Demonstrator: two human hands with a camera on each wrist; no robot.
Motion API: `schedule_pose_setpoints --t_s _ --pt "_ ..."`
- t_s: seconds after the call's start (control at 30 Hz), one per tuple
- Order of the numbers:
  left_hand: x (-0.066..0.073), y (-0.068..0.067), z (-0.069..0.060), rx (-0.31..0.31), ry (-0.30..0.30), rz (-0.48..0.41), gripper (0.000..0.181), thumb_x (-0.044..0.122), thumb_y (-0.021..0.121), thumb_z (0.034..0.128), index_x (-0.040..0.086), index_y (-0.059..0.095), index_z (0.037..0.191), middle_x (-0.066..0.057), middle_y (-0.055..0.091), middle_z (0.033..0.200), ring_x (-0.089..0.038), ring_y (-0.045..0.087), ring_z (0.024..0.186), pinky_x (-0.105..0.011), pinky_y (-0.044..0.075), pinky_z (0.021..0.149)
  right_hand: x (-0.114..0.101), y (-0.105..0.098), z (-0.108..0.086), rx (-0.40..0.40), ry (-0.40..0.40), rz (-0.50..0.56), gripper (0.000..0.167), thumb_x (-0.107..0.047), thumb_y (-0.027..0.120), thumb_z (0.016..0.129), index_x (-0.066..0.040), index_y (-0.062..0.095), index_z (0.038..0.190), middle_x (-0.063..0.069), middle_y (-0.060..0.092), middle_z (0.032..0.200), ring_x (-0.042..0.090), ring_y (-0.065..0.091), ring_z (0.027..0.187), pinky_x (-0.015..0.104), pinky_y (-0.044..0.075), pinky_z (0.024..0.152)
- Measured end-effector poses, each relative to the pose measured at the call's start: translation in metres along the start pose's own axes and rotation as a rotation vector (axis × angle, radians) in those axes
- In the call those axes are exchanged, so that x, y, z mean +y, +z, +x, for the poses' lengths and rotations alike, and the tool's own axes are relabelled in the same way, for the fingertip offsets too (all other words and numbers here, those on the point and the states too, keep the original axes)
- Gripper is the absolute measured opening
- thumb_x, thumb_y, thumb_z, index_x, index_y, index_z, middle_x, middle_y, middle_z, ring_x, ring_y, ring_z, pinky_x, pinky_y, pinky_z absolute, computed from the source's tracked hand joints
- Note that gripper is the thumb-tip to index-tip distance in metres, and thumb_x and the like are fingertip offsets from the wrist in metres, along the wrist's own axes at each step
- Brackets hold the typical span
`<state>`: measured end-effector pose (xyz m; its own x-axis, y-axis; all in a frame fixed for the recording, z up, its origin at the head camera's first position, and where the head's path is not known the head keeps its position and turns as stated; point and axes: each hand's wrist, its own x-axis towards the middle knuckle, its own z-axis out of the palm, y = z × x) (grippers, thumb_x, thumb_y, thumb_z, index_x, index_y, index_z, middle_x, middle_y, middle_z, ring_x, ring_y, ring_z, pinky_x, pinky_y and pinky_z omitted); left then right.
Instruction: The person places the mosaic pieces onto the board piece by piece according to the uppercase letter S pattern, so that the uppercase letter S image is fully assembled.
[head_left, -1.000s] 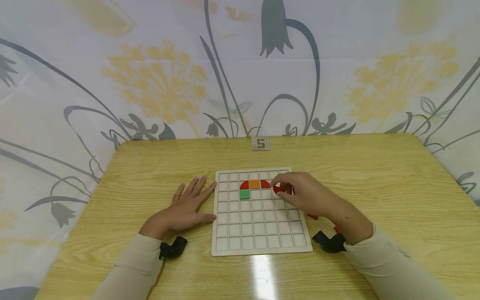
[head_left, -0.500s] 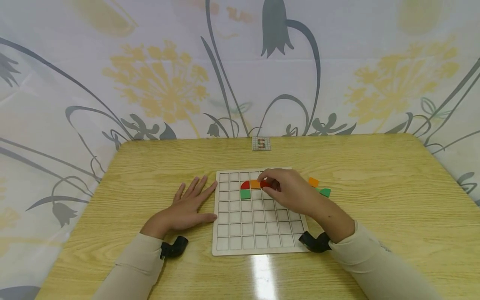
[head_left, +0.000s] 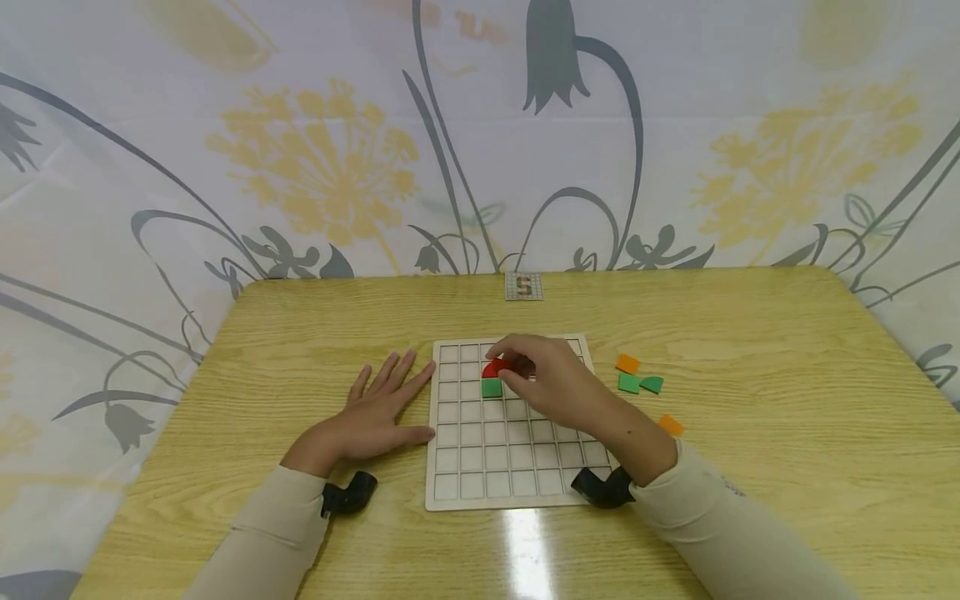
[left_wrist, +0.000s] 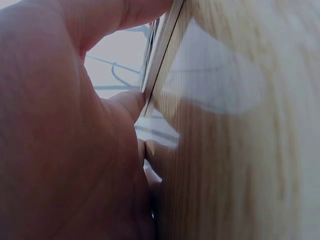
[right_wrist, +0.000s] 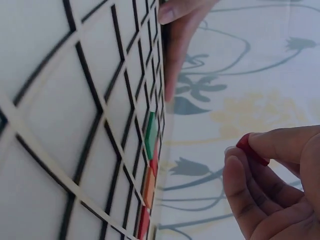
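A white gridded board [head_left: 471,458] lies on the table. My right hand [head_left: 555,379] pinches a small red tile [right_wrist: 252,150] between thumb and fingers, held above the board's upper rows. In the right wrist view a green square tile [right_wrist: 150,135], an orange square tile [right_wrist: 148,187] and two red tiles sit in the grid; from the head my hand hides the orange one. Spread flat on the table, my left hand [head_left: 367,425] touches the board's left edge with its thumb and forefinger.
Right of the board lie loose tiles: an orange one [head_left: 627,363], a green square [head_left: 628,383], a green quarter-round [head_left: 652,384] and another orange one [head_left: 671,425]. A small card with an S pattern [head_left: 523,286] lies at the table's back edge, before a patterned curtain [head_left: 480,125].
My right hand has moved left over the board with the red tile, from right of the row of tiles to above it. Loose tiles at right have come into view. The left hand stays put.
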<state>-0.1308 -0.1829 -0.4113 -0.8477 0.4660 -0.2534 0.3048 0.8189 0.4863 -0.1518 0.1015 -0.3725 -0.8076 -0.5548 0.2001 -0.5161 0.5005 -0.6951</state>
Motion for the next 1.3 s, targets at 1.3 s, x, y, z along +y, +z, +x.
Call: schedule_pose_setpoints --t_s 1.3 --pt "0.0 0.002 0.001 -0.005 -0.01 0.016 0.088 0.054 0.058 0.0954 0.025 0.009 0.163 -0.007 -0.007 0.17 -0.033 -0.012 0.156 -0.06 -0.013 0.12 0.011 0.019 -0.001 -0.111 0.047 0.042 0.019 -0.004 0.067 0.094 -0.007 0.07 0.113 0.002 0.068 0.097 0.01 0.06 0.085 0.024 0.054 0.076"
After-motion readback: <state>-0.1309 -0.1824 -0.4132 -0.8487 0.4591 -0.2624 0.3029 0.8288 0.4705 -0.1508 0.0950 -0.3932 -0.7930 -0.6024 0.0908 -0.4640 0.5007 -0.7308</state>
